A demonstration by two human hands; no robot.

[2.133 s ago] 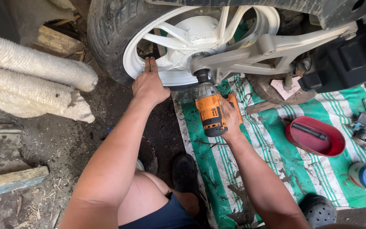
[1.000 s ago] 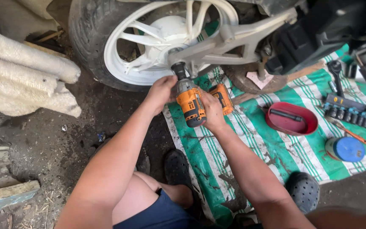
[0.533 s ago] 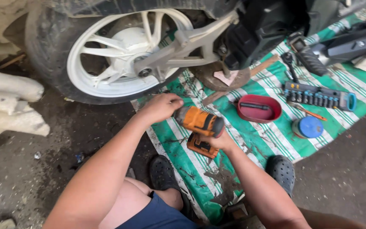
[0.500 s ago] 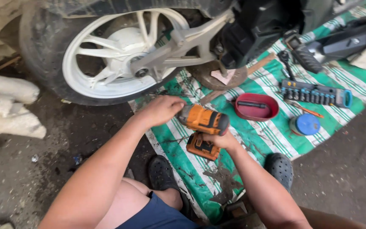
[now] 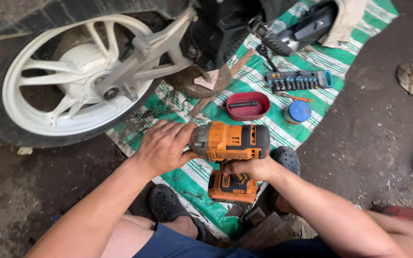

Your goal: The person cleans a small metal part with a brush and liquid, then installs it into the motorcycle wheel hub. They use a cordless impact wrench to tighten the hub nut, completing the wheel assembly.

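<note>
My right hand (image 5: 250,168) grips the handle of an orange cordless impact wrench (image 5: 230,143), held sideways above a green striped mat (image 5: 273,129). My left hand (image 5: 163,145) is wrapped around the wrench's nose; what sits at its tip is hidden by my fingers. The white spoked rear wheel (image 5: 72,83) of a motorcycle and its white swingarm (image 5: 149,55) with an axle nut (image 5: 110,93) are up left, apart from the tool.
On the mat lie a red oval tray (image 5: 248,106), a socket rail (image 5: 299,80), a blue-lidded tin (image 5: 297,112) and a round wooden block (image 5: 201,81). Dirt ground surrounds it. My feet in dark clogs (image 5: 168,205) rest near the mat's edge.
The wrench has come off the wheel axle and down over the mat. My left hand left the wheel and went to the wrench's nose. My view swung right.
</note>
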